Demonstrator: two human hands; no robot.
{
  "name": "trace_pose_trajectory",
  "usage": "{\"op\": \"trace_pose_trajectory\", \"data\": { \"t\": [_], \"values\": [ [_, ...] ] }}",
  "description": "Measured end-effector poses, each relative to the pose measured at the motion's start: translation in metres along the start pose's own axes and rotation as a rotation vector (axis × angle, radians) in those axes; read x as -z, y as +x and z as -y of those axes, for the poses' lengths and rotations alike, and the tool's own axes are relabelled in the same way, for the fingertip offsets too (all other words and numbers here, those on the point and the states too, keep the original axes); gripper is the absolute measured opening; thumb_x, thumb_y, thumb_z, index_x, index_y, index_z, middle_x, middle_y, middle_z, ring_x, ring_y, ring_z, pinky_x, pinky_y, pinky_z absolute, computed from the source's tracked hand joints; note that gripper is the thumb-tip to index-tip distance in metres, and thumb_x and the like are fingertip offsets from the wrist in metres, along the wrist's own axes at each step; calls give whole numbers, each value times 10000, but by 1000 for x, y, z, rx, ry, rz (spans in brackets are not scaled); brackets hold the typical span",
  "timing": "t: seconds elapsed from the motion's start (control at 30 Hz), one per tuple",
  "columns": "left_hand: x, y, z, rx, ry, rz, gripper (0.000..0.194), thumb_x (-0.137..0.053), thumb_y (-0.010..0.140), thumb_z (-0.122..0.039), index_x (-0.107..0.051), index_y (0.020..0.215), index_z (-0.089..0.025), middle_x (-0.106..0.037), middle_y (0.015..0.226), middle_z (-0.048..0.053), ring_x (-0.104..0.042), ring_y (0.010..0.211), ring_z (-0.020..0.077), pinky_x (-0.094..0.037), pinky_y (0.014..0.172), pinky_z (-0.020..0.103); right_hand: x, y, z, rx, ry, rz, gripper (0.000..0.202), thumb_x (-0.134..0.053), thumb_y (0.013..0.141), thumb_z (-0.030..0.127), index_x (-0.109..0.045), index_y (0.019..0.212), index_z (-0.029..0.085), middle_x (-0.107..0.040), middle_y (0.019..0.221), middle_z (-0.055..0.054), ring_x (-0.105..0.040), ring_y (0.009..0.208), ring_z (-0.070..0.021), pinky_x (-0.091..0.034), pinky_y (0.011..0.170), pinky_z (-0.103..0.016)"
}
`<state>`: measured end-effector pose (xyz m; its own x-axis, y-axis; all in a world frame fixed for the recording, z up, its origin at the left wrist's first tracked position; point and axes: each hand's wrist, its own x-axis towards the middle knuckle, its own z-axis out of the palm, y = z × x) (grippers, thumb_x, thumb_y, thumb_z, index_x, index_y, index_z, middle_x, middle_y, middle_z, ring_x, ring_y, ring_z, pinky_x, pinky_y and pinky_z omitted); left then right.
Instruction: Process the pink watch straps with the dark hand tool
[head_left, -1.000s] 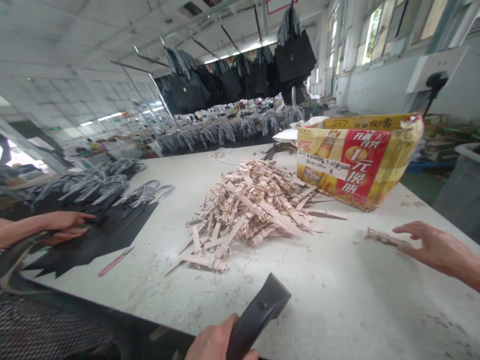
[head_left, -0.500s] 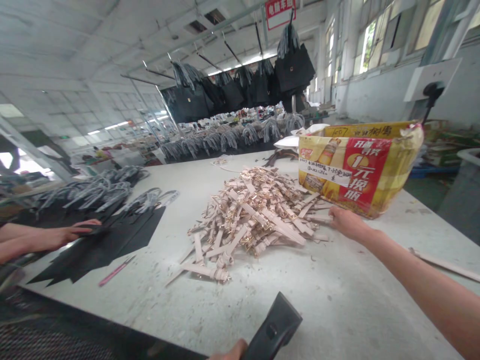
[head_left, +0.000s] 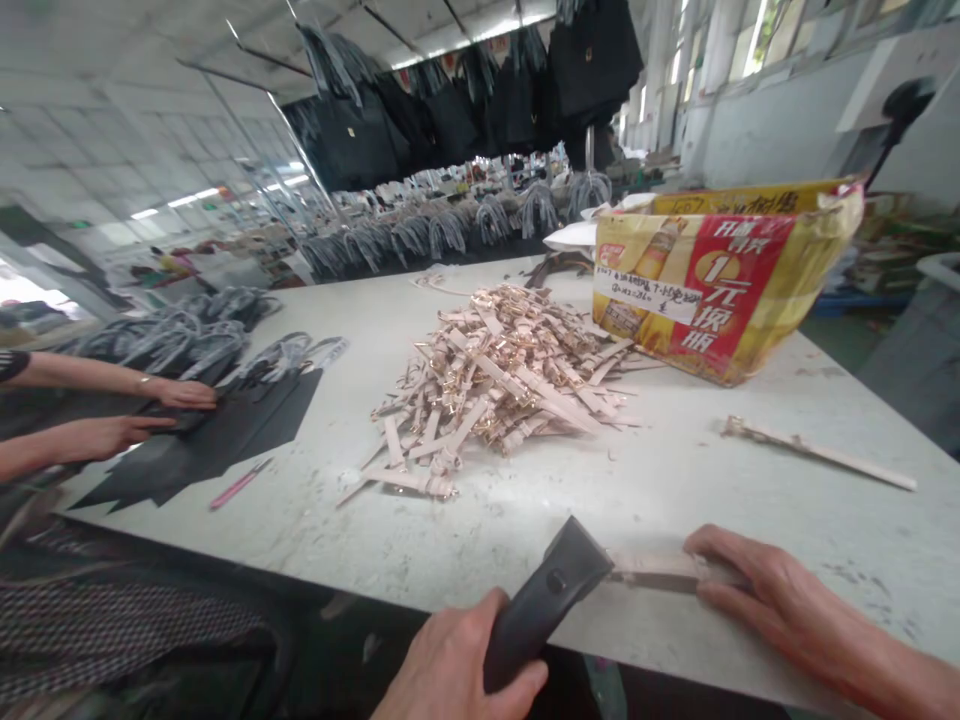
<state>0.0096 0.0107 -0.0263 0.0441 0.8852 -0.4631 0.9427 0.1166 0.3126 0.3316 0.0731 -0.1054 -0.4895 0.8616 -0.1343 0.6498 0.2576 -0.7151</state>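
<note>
Bottom centre of my view: left hand (head_left: 457, 665) wrapped tight round a black tool (head_left: 541, 600), its blunt end pointing up and right. Lower right: right hand (head_left: 757, 600) lies flat, fingers together, pressing a pale strap (head_left: 652, 572) against the table (head_left: 705, 470). The strap's left end meets the tool's tip; blur there, so I cannot tell whether it sits in the tool or just touches it.

The table is off-white, scuffed, flecked with trimmings, and fills the middle of the frame. At centre, a heap of pale straps (head_left: 499, 380) with gold buckles. Right of it, at upper right, a yellow and red box (head_left: 720, 280), sagging. One long strap (head_left: 817, 452) lies alone at mid right, well apart from the heap.

Left edge: another person's hands (head_left: 142, 415) rest on black sheets (head_left: 217, 440); a pink pen (head_left: 240, 484) lies just beside the sheets' near corner. Grey handles (head_left: 187, 335) are bunched behind them.

Room: long workshop, white ceiling, strip lights. Black bags (head_left: 480, 110) hang from rails across the top. Windows at upper right.
</note>
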Motion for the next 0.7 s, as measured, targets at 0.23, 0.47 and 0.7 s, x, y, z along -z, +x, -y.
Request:
{"op": "trace_pose_trajectory", "data": {
  "t": [0.23,0.47,0.7],
  "values": [
    [8,1,-9,-73,78,79,351,-486,823,-516,-621,977,-230,-655,943,67,-602,943,270,-452,826,381,-4,5,16,131,-36,-16,170,-476,903,178,-611,996,225,-598,963,-56,-589,870,-207,-470,769,-323],
    [30,20,-24,-169,176,100,331,-504,809,-485,-636,967,-226,-649,950,59,-605,918,253,-449,795,352,-4,17,17,182,-182,3,155,-526,902,201,-649,993,226,-608,939,-62,-560,894,-237,-422,809,-389],
    [31,28,-41,-239,277,101,336,-485,819,-478,-637,934,-201,-657,922,90,-611,897,283,-453,753,365,-13,28,25,240,-129,11,122,-540,907,217,-660,933,210,-616,891,-68,-542,881,-238,-424,778,-374]
  ]
}}
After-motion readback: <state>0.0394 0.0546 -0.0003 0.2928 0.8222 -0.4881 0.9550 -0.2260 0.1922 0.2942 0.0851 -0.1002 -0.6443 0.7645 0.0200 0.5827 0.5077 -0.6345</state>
